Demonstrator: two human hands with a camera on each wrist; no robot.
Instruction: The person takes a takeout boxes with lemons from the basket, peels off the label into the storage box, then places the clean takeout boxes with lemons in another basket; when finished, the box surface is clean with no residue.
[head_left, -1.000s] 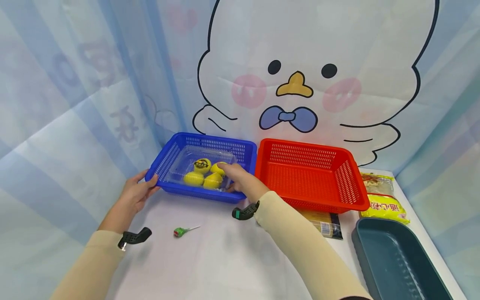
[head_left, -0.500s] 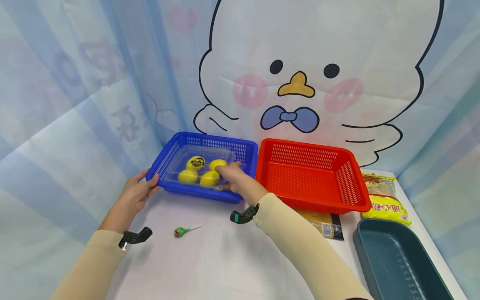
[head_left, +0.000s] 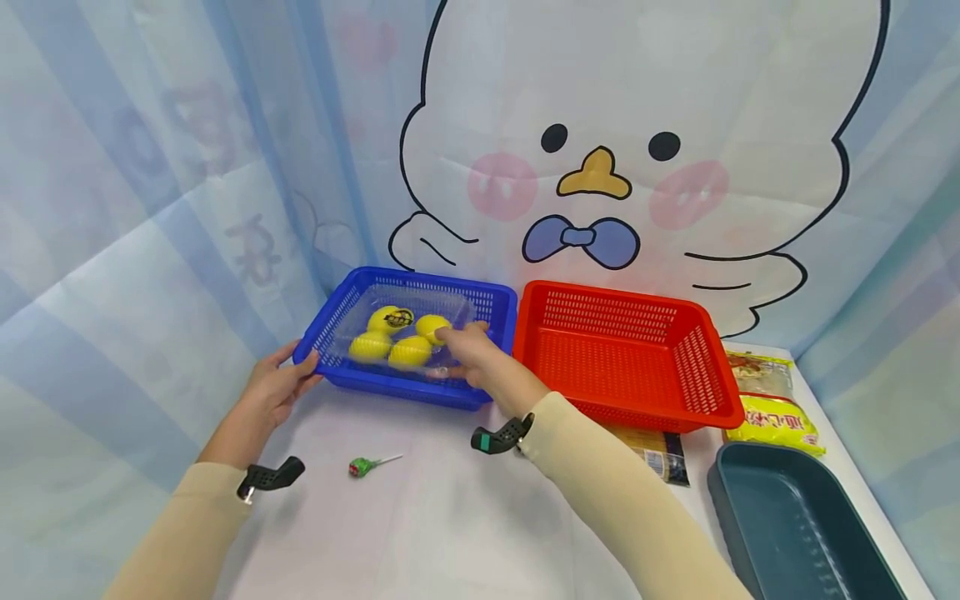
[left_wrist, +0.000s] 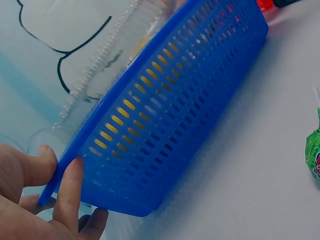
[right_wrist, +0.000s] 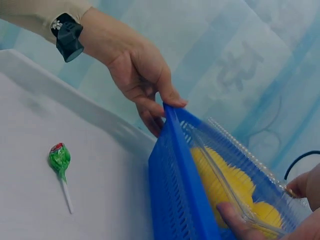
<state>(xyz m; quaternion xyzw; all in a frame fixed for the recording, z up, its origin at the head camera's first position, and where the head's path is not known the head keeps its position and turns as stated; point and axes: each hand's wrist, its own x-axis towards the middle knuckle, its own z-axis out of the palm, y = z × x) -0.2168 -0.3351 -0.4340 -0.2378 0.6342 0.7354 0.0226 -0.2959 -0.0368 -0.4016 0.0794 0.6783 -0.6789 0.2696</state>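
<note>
My left hand (head_left: 276, 385) grips the near left corner of the blue basket (head_left: 405, 392), thumb over the rim and fingers against the outer wall in the left wrist view. My right hand (head_left: 472, 354) holds the right end of a clear plastic box (head_left: 341, 337), with the thumb on one face in the right wrist view. Through the box show several yellow, lemon-like round things (right_wrist: 225, 175). Dark print shows over one of them. The box sits tilted within the basket's opening, its ridged edge standing above the rim in the left wrist view.
A red basket (head_left: 720, 414) stands right of the blue one, with a flat packet (head_left: 652, 454) partly under it. Farther right are a yellow packet (head_left: 776, 423) and a dark teal bin (head_left: 795, 500). A green-wrapped lollipop (head_left: 362, 467) lies in front. Curtains (head_left: 150, 250) close the back and sides.
My right hand has shifted the clear box slightly left and up, and the yellow things have moved left with it. My left hand stays on the basket corner.
</note>
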